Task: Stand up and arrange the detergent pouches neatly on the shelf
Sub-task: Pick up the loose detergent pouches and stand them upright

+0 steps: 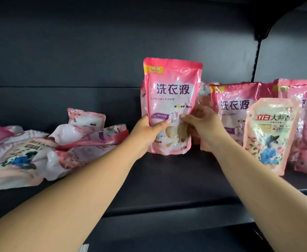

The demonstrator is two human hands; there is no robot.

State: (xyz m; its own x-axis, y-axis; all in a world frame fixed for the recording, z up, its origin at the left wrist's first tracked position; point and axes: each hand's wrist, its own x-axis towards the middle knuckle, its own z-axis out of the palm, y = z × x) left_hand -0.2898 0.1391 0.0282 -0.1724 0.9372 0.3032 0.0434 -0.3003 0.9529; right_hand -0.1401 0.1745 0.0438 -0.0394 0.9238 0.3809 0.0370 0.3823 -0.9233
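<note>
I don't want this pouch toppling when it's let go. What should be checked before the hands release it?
1. Held pouch upright: ok.
2. Left hand and right hand both grip it: ok.
3. Its base resting flat on the shelf: cannot tell.
4. In line with the standing pouches on the right: not ok, a gap shows.
5. Something behind for support: ok, another pouch stands there.
6. Fallen pile on the left out of the way: ok.

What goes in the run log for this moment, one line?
left hand + right hand: grip pink pouch upright | shelf: stood pouches right, fallen pile left | arranging unfinished
</note>
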